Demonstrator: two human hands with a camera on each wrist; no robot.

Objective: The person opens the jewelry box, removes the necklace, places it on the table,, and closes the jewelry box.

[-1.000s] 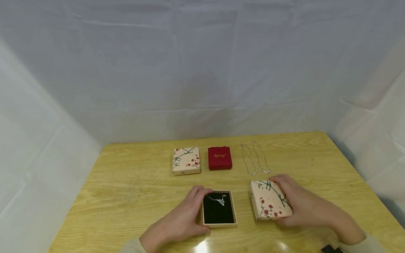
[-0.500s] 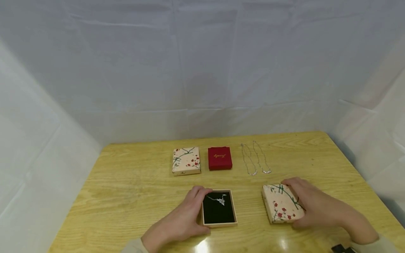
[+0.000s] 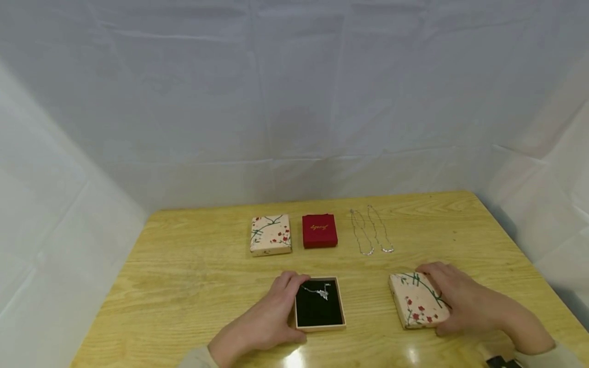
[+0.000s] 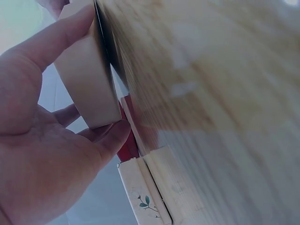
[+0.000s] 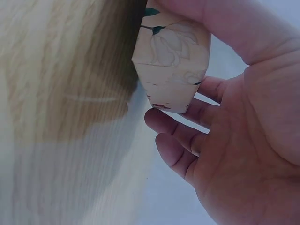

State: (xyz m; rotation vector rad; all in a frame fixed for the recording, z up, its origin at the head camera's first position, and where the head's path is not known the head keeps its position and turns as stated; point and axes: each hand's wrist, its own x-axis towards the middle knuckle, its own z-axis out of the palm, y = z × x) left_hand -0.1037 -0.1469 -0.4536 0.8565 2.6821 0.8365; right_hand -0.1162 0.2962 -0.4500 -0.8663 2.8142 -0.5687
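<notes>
My left hand [image 3: 271, 314] grips the left side of a small box base [image 3: 319, 327], thumb at the near edge and fingers at the far one. On the dark pad [image 3: 317, 312] inside lies a silver necklace [image 3: 323, 294] with a leaf-like pendant; part of its chain runs under my fingers. My right hand [image 3: 469, 301] holds a cream box lid [image 3: 416, 301] printed with red blossoms and green stems. In the right wrist view its patterned side [image 5: 171, 56] sits between thumb and fingers, close over the table.
Behind the box base stand a closed floral box [image 3: 270, 232] and a red jewelry box [image 3: 319, 230] with gold lettering. Two silver necklaces [image 3: 368, 251] lie on the wooden table [image 3: 193, 266] to their right. White cloth [image 3: 294, 102] encloses the back and sides.
My right hand has carried the floral lid rightward and a little toward me, away from the box base. My left hand and the base have barely moved.
</notes>
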